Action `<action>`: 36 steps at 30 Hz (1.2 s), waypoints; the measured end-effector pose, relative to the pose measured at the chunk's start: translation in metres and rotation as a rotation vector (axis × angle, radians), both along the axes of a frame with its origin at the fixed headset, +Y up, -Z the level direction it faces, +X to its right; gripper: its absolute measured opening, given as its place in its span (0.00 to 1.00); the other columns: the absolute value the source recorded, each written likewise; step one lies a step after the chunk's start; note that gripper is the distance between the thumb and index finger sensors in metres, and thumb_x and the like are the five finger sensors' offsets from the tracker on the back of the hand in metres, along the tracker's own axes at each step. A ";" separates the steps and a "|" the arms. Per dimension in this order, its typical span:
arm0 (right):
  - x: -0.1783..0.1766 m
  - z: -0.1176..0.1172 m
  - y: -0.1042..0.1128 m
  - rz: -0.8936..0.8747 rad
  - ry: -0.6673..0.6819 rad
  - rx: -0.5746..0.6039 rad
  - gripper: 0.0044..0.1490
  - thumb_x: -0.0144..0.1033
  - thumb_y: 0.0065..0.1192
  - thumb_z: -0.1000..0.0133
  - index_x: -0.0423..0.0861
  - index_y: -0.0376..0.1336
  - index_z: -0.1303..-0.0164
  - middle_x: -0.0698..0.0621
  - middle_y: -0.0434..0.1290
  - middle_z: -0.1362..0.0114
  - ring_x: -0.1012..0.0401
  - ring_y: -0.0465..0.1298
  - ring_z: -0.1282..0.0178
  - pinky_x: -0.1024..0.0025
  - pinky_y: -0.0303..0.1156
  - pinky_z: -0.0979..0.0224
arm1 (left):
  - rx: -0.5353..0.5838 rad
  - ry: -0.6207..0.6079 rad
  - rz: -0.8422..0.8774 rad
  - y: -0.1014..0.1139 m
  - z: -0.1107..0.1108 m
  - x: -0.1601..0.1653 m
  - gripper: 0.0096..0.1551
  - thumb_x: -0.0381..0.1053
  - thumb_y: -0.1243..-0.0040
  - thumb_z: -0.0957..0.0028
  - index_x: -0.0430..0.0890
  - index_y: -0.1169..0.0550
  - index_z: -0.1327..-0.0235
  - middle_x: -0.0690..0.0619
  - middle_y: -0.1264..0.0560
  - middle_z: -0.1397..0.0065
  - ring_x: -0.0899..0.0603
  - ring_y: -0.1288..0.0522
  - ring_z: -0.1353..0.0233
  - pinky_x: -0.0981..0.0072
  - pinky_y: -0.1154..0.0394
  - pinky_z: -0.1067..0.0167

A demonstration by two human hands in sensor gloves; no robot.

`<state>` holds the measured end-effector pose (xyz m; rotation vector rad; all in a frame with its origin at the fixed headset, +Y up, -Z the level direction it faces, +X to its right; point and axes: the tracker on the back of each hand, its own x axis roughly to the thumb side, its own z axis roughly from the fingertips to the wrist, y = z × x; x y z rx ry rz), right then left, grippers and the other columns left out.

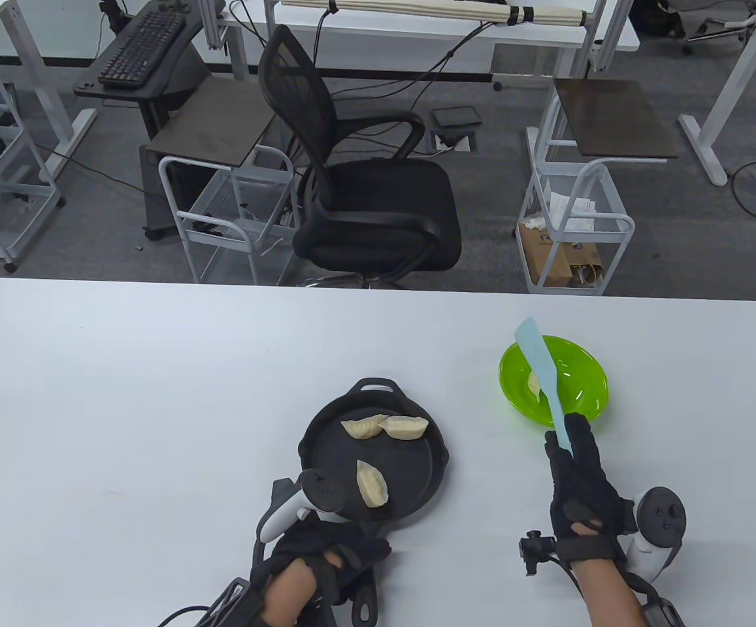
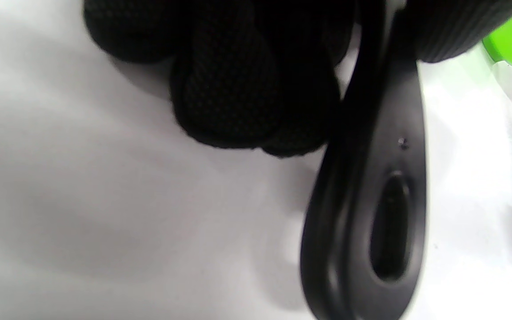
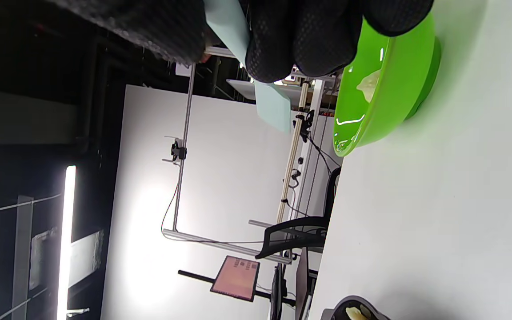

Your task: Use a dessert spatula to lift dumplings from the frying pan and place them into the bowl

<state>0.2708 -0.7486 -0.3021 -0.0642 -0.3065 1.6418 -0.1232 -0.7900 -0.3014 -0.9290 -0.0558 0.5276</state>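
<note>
From above, your left hand [image 1: 322, 562] is wrapped around the handle of the frying pan [image 1: 417, 486], three dumplings [image 1: 372, 484] still in it. Just right of the pan sits the green bowl [image 1: 583, 385] with one dumpling inside, and your right hand [image 1: 577, 486] pinches the pale blue spatula [image 1: 543, 379] over it. Left wrist: fingers [image 2: 238, 89] curled by the pan handle [image 2: 371, 213]. Right wrist: fingers [image 3: 309, 35] clamp the spatula beside the bowl. No readable writing anywhere

Glossy green plastic bowl [image 1: 580, 385], matt black frying pan [image 1: 410, 477], smooth white table [image 1: 155, 392].
</note>
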 end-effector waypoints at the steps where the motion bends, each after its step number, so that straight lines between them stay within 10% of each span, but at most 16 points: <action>1: -0.001 0.000 0.001 0.014 0.006 0.004 0.38 0.38 0.57 0.38 0.50 0.49 0.18 0.34 0.57 0.21 0.35 0.60 0.26 0.32 0.51 0.23 | 0.000 0.000 0.000 0.000 0.000 0.000 0.38 0.78 0.44 0.50 0.55 0.30 0.36 0.61 0.10 0.54 0.49 0.14 0.58 0.55 0.24 0.51; 36: -0.016 0.011 0.025 0.173 0.146 0.049 0.33 0.42 0.62 0.38 0.39 0.61 0.27 0.35 0.74 0.36 0.36 0.73 0.40 0.33 0.60 0.27 | 0.000 0.000 0.000 0.000 0.000 0.000 0.38 0.78 0.44 0.50 0.55 0.30 0.36 0.61 0.10 0.54 0.49 0.14 0.58 0.55 0.24 0.51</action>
